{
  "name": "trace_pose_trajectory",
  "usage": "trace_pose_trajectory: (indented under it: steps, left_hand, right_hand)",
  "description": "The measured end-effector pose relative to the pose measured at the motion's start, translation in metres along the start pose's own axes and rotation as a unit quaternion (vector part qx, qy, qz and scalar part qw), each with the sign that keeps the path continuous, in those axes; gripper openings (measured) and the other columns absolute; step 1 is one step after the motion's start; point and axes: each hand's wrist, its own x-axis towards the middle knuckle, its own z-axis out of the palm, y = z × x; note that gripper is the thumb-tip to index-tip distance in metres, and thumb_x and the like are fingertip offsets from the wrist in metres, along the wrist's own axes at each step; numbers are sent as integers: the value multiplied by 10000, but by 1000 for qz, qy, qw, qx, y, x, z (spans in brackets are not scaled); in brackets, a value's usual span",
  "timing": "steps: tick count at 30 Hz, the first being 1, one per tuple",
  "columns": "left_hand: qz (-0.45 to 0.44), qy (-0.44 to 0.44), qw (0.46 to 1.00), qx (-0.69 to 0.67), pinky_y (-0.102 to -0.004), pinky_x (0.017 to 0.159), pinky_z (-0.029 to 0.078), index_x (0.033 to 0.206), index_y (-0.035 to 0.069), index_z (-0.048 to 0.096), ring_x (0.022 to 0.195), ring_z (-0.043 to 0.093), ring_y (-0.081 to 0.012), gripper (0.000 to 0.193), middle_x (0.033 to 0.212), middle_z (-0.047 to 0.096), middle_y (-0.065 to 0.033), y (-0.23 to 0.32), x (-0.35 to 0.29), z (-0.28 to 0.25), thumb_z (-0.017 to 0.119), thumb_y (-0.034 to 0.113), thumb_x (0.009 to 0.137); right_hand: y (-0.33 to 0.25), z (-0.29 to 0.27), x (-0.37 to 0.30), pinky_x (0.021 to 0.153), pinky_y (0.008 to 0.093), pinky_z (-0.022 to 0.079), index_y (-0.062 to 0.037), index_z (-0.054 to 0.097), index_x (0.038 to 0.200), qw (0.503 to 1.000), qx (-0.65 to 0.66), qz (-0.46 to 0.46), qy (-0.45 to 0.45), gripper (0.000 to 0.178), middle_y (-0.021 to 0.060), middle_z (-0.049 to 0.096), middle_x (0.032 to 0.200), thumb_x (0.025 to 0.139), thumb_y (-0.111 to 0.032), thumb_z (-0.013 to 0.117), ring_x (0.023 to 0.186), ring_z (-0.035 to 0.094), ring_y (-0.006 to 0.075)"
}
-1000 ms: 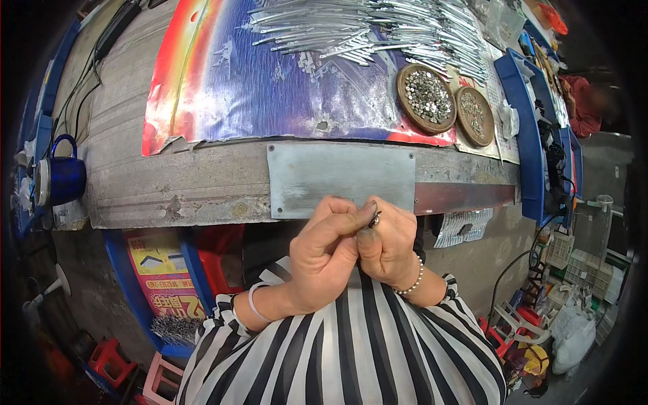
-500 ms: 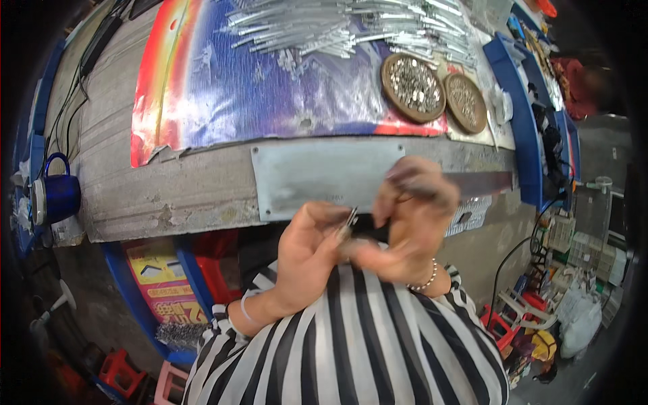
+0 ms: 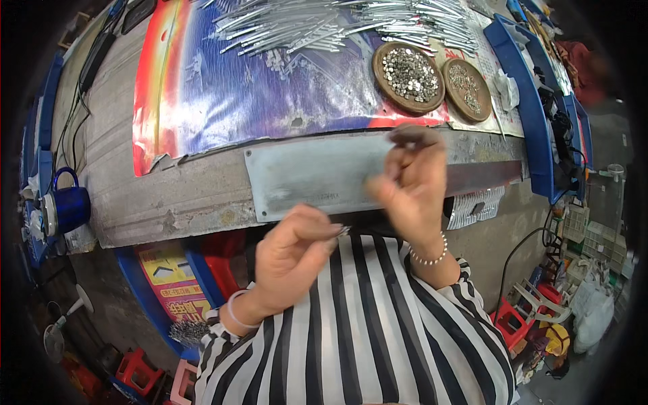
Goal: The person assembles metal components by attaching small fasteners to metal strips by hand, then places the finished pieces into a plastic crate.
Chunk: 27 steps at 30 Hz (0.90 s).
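Observation:
My left hand (image 3: 289, 253) is held in front of my striped top, its thumb and fingers pinched. A small silver metal piece (image 3: 345, 229) pokes out at the fingertips; most of it is hidden. To the right, my right hand (image 3: 420, 192) is raised over the right end of a grey metal plate (image 3: 304, 175) at the bench's front edge. Motion smears its fingers, but the thumb stands apart from them and nothing shows between. Beyond lie a round dish (image 3: 383, 91) of small shiny metal parts and a second dish (image 3: 480, 111) of finer pieces.
A heap of thin silver strips (image 3: 283, 27) covers the far part of a colourful sheet (image 3: 236, 101) on the bench. Blue bins (image 3: 533, 135) line the right side. At the left stands a blue mug (image 3: 71, 206); red stools (image 3: 138, 371) are on the floor.
My right hand has come away from my left hand, up and slightly right, and its thumb and fingers have parted. My left hand has shifted a little left, still pinching the metal piece.

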Motion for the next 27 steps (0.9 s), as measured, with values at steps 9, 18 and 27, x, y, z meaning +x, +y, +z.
trace_pose_trajectory:
  steps: [9,18,27]
  left_hand:
    - [154,-78,789,590,-351,650,389,892,9,618,728,516,-284,240,793,539,-120,31,33,-59,582,-95,679]
    - [135,-133,772,606,-337,575,380,865,22,629,682,469,-249,221,749,468,-102,22,47,-52,593,-82,673]
    - [166,-150,791,569,-338,589,395,859,5,616,686,473,-259,215,760,471,-112,12,59,-28,589,-101,675]
  right_hand:
    - [16,-48,-12,518,194,371,15,515,976,988,-120,-71,-69,302,105,533,958,798,-136,707,647,440,79]
    - [14,-40,-4,502,213,416,15,561,850,988,-73,-110,-83,168,108,571,812,800,-88,684,618,511,119]
    - [3,-35,-3,497,233,431,18,560,847,985,-48,-122,-111,162,120,578,797,771,-45,688,604,525,134]
